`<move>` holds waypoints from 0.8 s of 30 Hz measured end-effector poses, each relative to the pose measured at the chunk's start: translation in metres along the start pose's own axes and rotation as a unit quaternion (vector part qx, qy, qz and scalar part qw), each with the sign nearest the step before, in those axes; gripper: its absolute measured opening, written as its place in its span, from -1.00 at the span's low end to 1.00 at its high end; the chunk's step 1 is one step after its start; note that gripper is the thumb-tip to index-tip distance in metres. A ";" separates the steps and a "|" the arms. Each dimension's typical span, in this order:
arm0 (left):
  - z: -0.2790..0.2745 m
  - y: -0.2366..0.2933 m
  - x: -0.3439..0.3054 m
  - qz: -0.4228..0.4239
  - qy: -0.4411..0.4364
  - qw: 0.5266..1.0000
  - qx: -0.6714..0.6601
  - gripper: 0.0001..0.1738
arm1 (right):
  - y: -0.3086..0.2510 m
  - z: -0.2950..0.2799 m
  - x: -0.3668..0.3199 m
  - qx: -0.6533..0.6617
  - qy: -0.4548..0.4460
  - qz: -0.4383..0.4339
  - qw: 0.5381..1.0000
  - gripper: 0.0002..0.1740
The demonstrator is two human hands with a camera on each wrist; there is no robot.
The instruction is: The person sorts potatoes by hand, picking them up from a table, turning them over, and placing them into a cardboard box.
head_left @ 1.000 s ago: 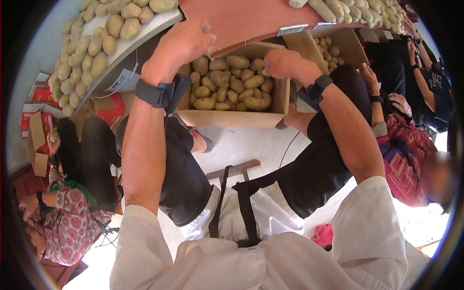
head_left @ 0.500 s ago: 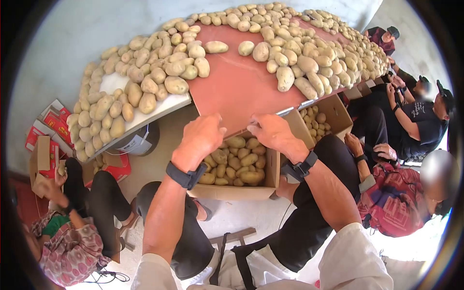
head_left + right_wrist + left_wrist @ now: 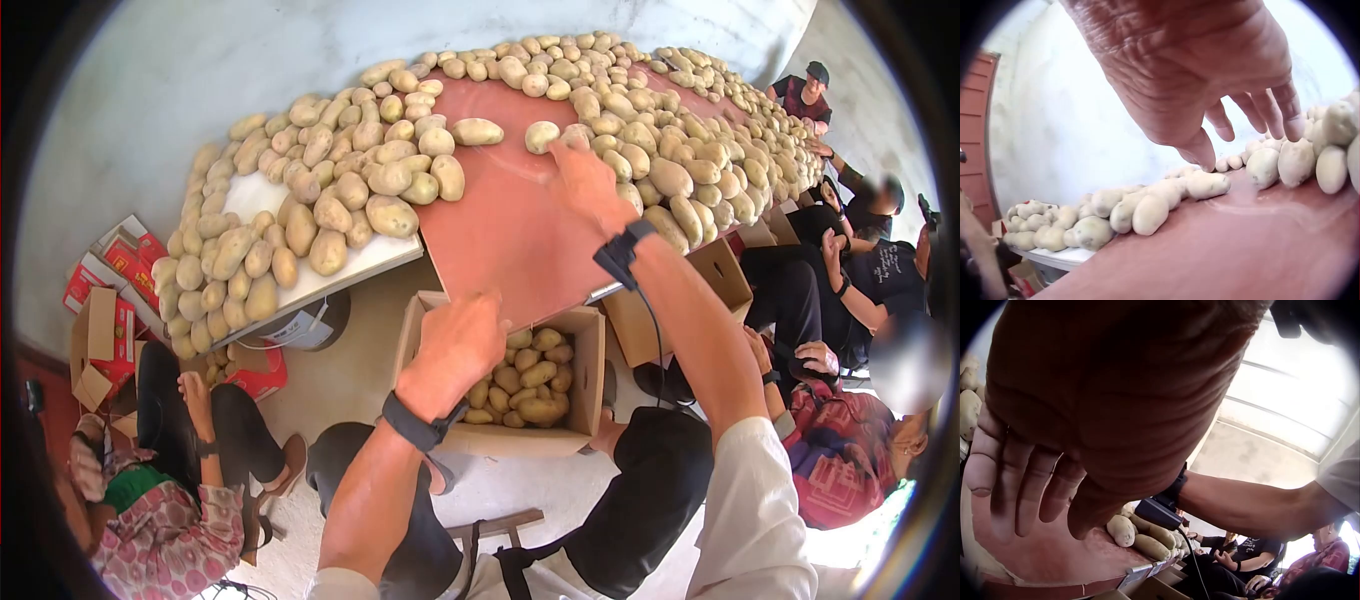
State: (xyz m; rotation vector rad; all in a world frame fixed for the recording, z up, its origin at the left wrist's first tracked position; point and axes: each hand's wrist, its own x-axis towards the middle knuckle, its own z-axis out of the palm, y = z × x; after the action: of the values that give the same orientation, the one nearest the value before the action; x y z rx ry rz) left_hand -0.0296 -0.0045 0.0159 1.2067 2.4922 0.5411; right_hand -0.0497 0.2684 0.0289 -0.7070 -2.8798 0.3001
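My right hand [image 3: 590,185] reaches over the red tabletop [image 3: 510,230], its fingertips beside a pale potato [image 3: 541,137] at the edge of a large spread of potatoes. From the right wrist, the fingers hang loosely bent above two potatoes [image 3: 1263,167], with nothing in their grasp. Near the front edge of the table hovers my left hand [image 3: 460,345]. Its fingers [image 3: 1029,481] point down over the red surface, fairly straight and holding nothing. Below that edge stands a cardboard box [image 3: 520,442] with potatoes [image 3: 535,375] in it.
More potatoes [image 3: 330,180] cover a white board [image 3: 350,265] at the left. A second cardboard box [image 3: 640,320] stands to the right under the table. People sit on both sides, one in a patterned top [image 3: 180,530] at the left. A bucket [image 3: 315,325] stands beneath the board.
The head view has tilted up, bringing the table into sight. My right hand has moved forward, away from the left hand, to the potatoes; the left stays by the table's front edge.
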 end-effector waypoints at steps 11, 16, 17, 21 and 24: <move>0.000 -0.014 0.014 0.020 -0.005 1.000 -0.011 -0.66 | 0.021 0.033 0.111 -0.084 -0.047 0.070 0.993 -0.22; 0.000 -0.020 0.020 0.025 -0.007 1.000 -0.011 -0.68 | 0.021 0.051 0.116 -0.014 -0.049 0.082 0.995 -0.15; 0.000 -0.021 0.023 0.019 -0.017 1.000 -0.006 -0.69 | 0.018 0.053 0.107 0.002 -0.036 0.063 0.997 -0.14; -0.006 -0.028 0.037 -0.003 -0.039 0.999 -0.011 -0.68 | 0.002 0.051 0.065 0.032 -0.041 0.028 0.998 -0.14; -0.008 -0.035 0.045 -0.006 -0.012 1.000 -0.027 -0.64 | 0.014 0.054 0.037 0.093 -0.026 0.072 0.993 -0.15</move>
State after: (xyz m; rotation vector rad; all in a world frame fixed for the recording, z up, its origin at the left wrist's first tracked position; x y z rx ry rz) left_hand -0.0833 0.0101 0.0016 1.1698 2.4478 0.5845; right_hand -0.0874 0.2897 -0.0230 -0.8858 -2.8040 0.6045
